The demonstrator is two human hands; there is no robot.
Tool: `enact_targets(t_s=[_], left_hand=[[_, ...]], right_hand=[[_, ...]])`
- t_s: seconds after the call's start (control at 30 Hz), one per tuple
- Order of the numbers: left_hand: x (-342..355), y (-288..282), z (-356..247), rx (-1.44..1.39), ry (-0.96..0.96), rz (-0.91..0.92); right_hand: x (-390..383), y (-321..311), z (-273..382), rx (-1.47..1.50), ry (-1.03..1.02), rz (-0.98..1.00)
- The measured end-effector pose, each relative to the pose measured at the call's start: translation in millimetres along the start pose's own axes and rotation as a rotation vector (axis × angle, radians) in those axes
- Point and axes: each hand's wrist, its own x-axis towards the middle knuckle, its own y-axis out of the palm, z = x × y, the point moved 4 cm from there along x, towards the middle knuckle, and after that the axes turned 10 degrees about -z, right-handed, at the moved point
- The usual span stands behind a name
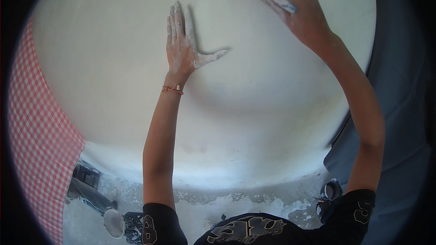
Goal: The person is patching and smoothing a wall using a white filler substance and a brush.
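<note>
My left hand (180,43) lies against a broad off-white wall (113,41). Its fingers point up the surface, the thumb is stretched out to the right, and it holds nothing. Whitish dust or paste coats its fingers, and a thin cord bracelet (172,90) circles the wrist. Farther right and higher up, my right hand (295,7) is closed around a slim whitish tool with bluish marks (282,2). The fingers hide much of it, so its exact kind is unclear. Those fingers, also smeared white, reach toward the wall at the top.
A red-and-white checked cloth (38,136) hangs on the left, a dark grey cloth (399,131) on the right. Below, the floor (190,204) is spattered white. A bucket (113,223) stands at lower left near dark objects. Dark, white-stained items (330,190) sit at lower right.
</note>
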Motion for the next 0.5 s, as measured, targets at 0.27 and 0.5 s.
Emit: enact_targets(t_s=[0.27,0.5], left_hand=[[-17,-16,16,-0.206,0.042,0.085],[-23,-12,15,-0.212,0.023,0.054]], right_hand=[[-56,69,77,0.303,-0.033,0.62],[30,44,26,-0.067,-0.175,0.168]])
